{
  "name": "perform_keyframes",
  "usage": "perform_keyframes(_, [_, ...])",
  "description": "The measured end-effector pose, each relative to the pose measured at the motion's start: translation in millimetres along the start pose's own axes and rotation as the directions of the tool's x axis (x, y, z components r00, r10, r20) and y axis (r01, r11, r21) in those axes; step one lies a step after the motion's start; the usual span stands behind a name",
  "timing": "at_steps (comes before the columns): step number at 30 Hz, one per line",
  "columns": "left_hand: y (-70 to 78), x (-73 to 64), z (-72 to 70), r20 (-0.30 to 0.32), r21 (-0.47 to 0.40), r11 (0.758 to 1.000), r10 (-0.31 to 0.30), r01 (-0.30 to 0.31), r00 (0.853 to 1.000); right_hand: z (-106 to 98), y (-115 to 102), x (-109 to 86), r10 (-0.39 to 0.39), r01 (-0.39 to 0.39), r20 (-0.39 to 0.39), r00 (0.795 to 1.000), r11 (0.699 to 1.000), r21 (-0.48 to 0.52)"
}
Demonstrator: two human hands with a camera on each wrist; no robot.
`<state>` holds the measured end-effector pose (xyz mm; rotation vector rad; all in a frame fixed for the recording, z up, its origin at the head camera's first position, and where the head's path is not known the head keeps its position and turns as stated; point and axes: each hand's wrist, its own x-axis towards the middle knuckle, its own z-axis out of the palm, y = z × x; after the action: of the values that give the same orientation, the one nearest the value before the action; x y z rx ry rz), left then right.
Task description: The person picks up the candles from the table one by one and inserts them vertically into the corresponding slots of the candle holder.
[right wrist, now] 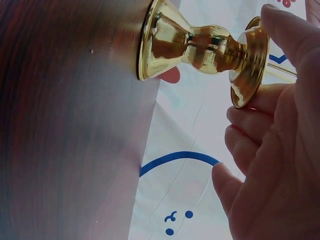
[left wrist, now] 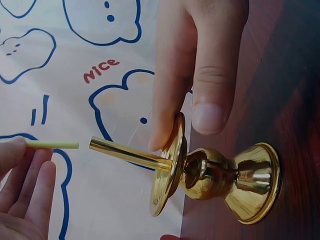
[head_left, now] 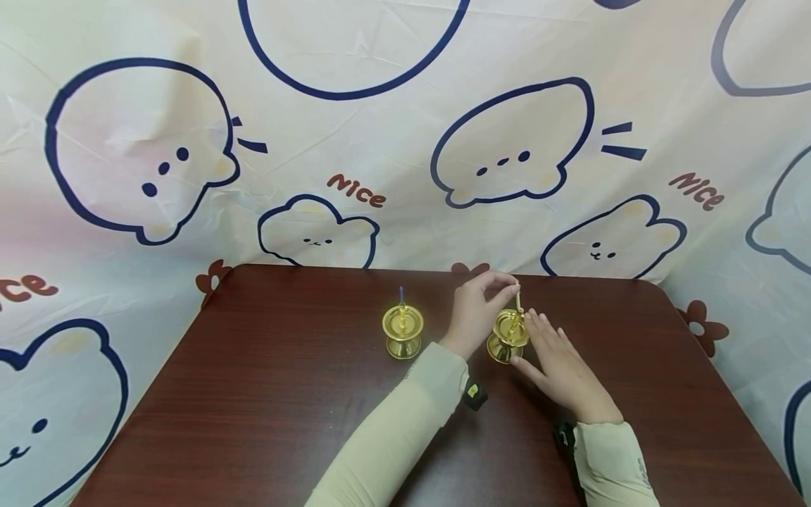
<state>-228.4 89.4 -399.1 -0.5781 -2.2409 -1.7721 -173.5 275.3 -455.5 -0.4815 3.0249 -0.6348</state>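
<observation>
My left hand (head_left: 476, 310) pinches a thin pale-yellow candle (left wrist: 57, 145) by its upper end. The candle's lower end stands just off the tip of the tall narrow stem of a gold-coloured candle holder (left wrist: 202, 172), with a small gap between them in the left wrist view. My right hand (head_left: 566, 370) holds the rim of the holder's round dish (right wrist: 248, 75) between thumb and fingers. The holder stands upright on its flared base. To the left, a second gold candle holder (head_left: 403, 345) bears a thin blue candle (head_left: 401, 296).
Both holders stand toward the back of a dark reddish-brown wooden table (head_left: 272, 401). Behind it hangs a pale cloth (head_left: 405, 141) printed with blue-outlined cartoon figures. My left forearm in its light sleeve (head_left: 393, 429) crosses the table between the two holders.
</observation>
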Motion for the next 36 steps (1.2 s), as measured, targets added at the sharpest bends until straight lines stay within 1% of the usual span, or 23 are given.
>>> perform_keyframes(3, [-0.8,0.0,1.2,-0.001,-0.007,1.0,-0.001,0.001,1.0,1.2,0.8,0.3,0.0,0.0,-0.003,1.0,1.0,-0.003])
perform_keyframes(8, [-4.4,-0.3,3.1,-0.006,-0.002,1.0,0.014,-0.014,1.0,1.6,1.2,0.3,-0.004,0.004,-0.005,1.0,1.0,-0.006])
perform_keyframes(18, [-8.5,-0.4,5.3,0.007,-0.005,1.0,0.008,-0.008,1.0,1.7,0.2,0.6,0.006,-0.006,0.008,1.0,1.0,0.005])
perform_keyframes(25, [-9.8,-1.1,6.2,0.006,-0.007,1.0,0.011,-0.011,1.0,2.5,-1.3,1.4,-0.012,0.012,-0.007,1.0,1.0,0.003])
perform_keyframes(31, [-9.7,-1.4,6.3,0.009,0.024,0.999,0.032,-0.032,0.999,1.8,-1.4,0.6,-0.015,0.015,-0.013,1.0,1.0,0.004])
perform_keyframes(36, [-9.2,-0.8,6.4,0.034,0.076,0.996,0.051,-0.053,0.998,-0.1,-0.2,-0.3,-0.008,0.008,-0.012,1.0,1.0,0.001])
